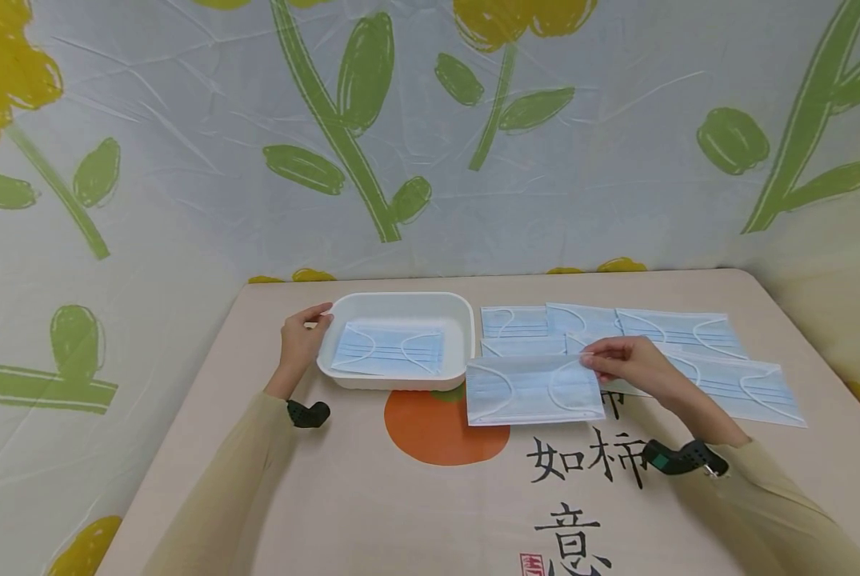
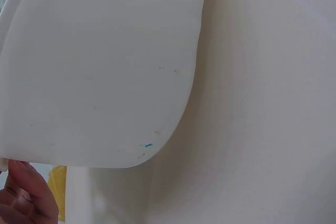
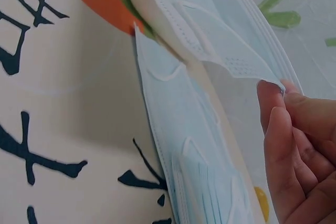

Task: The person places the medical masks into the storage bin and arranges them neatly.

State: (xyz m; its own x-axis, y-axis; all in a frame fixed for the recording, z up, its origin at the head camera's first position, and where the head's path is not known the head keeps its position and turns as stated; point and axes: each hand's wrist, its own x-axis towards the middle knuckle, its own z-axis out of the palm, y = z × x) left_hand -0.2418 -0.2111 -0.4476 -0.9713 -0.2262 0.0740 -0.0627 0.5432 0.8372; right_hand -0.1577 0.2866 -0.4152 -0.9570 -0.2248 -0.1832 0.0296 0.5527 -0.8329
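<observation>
A white plastic tray (image 1: pixel 466 320) stands on the table, with a light blue face mask (image 1: pixel 386 348) lying inside. My left hand (image 1: pixel 302 340) pinches the tray's left rim; in the left wrist view its thumb and fingers (image 2: pixel 34 192) are at the tray's edge. With thumb and fingertips, my right hand (image 1: pixel 638 368) holds another face mask (image 1: pixel 534 390) by its upper right corner, in front of the tray's right end. In the right wrist view that held mask (image 3: pixel 210 30) hangs from the pinching right hand (image 3: pixel 299 150).
Several more blue masks (image 1: pixel 678 328) lie overlapping in rows right of the tray, partly behind the held mask and right hand. The table (image 1: pixel 358 496) bears an orange persimmon print (image 1: pixel 430 436) and black characters (image 1: pixel 566 532). A flowered cloth (image 1: pixel 545 200) hangs behind it.
</observation>
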